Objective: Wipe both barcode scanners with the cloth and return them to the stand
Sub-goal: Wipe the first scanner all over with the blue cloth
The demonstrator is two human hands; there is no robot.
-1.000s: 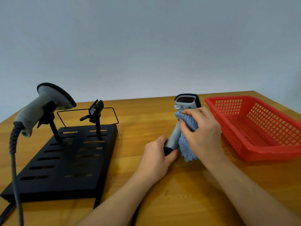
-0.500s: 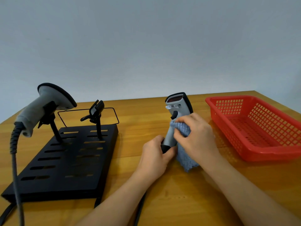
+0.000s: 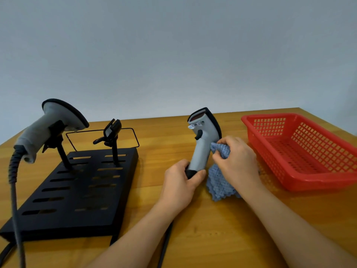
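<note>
While both hands' fingers clamp: 2 scanners, 1 gripped by left hand (image 3: 179, 182), 1 cloth (image 3: 220, 182) in right hand (image 3: 237, 161).

Upright grey scanner (image 3: 202, 144), blue cloth (image 3: 220, 182) alongside

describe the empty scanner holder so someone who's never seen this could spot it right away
On the wooden table, find the black slotted stand at the left. Two thin posts rise from its far end; the empty holder tops the right one. Unlike the left post's cradle, which carries a grey barcode scanner, it is a bare black clip.
</note>
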